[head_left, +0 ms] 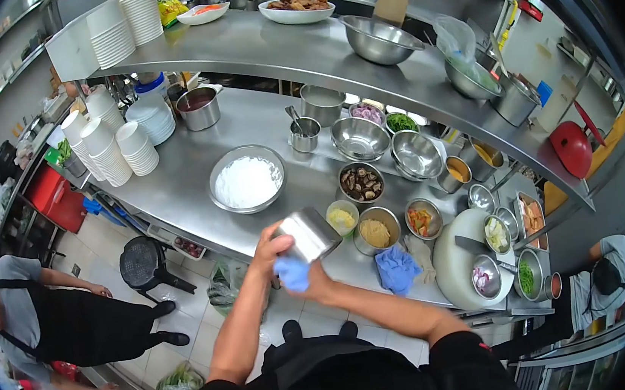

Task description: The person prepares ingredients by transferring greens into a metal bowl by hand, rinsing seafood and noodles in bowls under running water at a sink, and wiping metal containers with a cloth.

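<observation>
My left hand (pixel 265 252) is closed around the side of a steel container (pixel 307 235), which is tilted in front of me at the table's front edge. My right hand (pixel 317 283) is just below it, with a blue cloth (pixel 291 273) in its fingers, close against the container's lower side. Its fingers are partly hidden by the cloth. Beyond the container is a large steel bowl (pixel 280 165) of white powder. To its right are a small tub of pale yellow food (pixel 341 219) and a steel pot of tan paste (pixel 377 232).
The steel table (pixel 175 190) holds several bowls of ingredients, including mushrooms (pixel 361 183), and paper-cup stacks (pixel 100 141). A second blue cloth (pixel 397 270) lies near the front edge. A steel shelf (pixel 236 43) runs overhead. Two co-workers (pixel 72 296) stand left and right; a black stool (pixel 150 261) is left.
</observation>
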